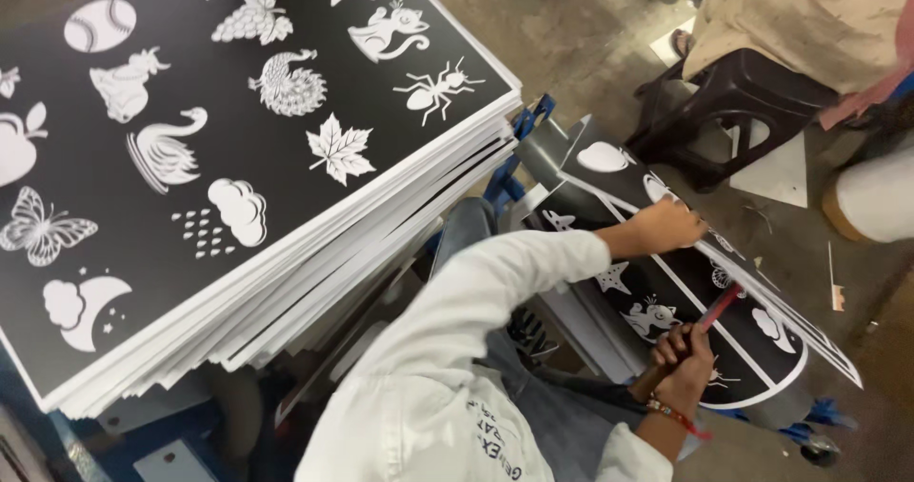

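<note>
Right of tall stack of black printed sheets (238, 187): black sheet with white shapes (685, 334), tilted on stand. Left hand (666, 225) pressed on upper edge, fingers curled. Right hand (684, 353) fisted round red-handled cutter (721, 306), tip on sheet.

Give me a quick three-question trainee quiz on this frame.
1. True or false: the right hand grips a red tool.
2. Where does the left hand rest? A) on the tall stack of boards; B) on the black sheet with white shapes; C) on the dark stool.
3. Fill in: the stack's top board shows white shapes on a ___ ground.
Key: 1 true; 2 B; 3 black.
</note>
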